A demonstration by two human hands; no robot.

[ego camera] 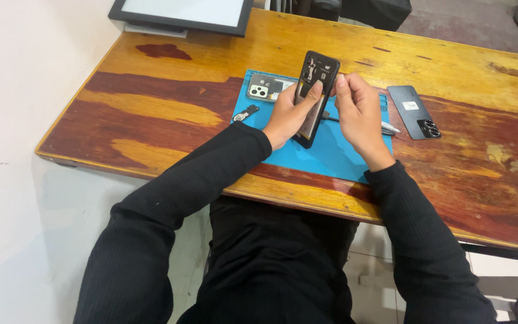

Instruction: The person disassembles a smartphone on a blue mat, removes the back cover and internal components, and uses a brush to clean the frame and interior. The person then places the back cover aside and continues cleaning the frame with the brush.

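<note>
Opened black phone [314,90] with its back off, held upright-tilted above the blue mat [337,153] — insides facing the camera. Left hand [292,114] wrapped around the phone's left edge and lower half, thumb pressed on the exposed inside near the middle. Right hand [358,111] closed on the phone's right edge, fingertips pinching near the upper part, back of the hand toward the camera. Both hands touching the phone, none of it resting on the mat. Both arms in black long sleeves.

Blue mat flat on the wooden table [169,108], near the front edge. On the mat behind the hands: a grey phone part with camera lenses [265,89], partly hidden by the left hand. Small dark part [246,113] at the mat's left edge, half off it. Tip of metal tweezers [389,127] poking out just right of the right hand, rest hidden — along with a thin dark tool or cable under the hands, too hidden to tell.

Dark back cover with camera ring [413,111] lying flat on the bare wood, right of the mat, apart from it. Black-framed screen [181,15] at the table's far left corner, well apart from the hands.
</note>
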